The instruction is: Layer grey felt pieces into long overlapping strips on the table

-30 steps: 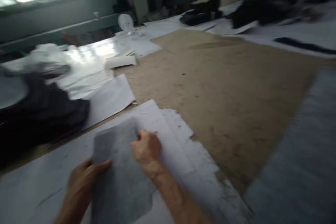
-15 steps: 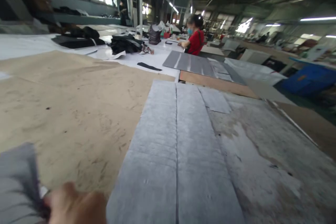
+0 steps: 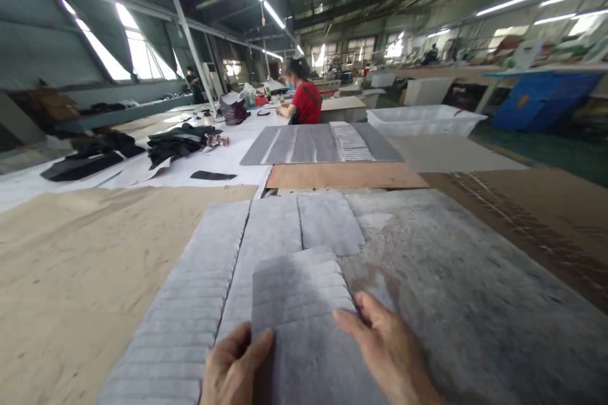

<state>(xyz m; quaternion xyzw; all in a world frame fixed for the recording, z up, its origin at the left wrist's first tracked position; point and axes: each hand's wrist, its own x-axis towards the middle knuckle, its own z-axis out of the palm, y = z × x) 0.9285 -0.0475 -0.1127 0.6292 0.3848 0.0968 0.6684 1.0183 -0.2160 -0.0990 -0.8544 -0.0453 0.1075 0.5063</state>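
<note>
A fanned stack of grey sheet pieces (image 3: 304, 294), like fabric or leather panels, is between my two hands. My left hand (image 3: 235, 364) grips its left edge, thumb on top and fingers curled under the side. My right hand (image 3: 387, 345) pinches the right edge between thumb and fingers. Beneath and beyond the stack, overlapping grey pieces lie in long columns (image 3: 175, 294) on the worktable. A shorter grey column (image 3: 327, 221) lies at the far end, just past the stack. The hands hide the stack's lower edges.
Brown paper (image 3: 95, 266) covers the left side. To the right spreads a stained grey board (image 3: 475, 278). Past a wooden strip (image 3: 346, 176) lies a grey panel (image 3: 304, 142) with more pieces. A white bin (image 3: 422, 119), dark cloth piles (image 3: 178, 142) and a person in red (image 3: 308, 101) are farther off.
The view has swung and steadied. Earlier, one blurred hand with grey pieces was at the lower left; now both hands hold the stack in the middle, above the laid columns.
</note>
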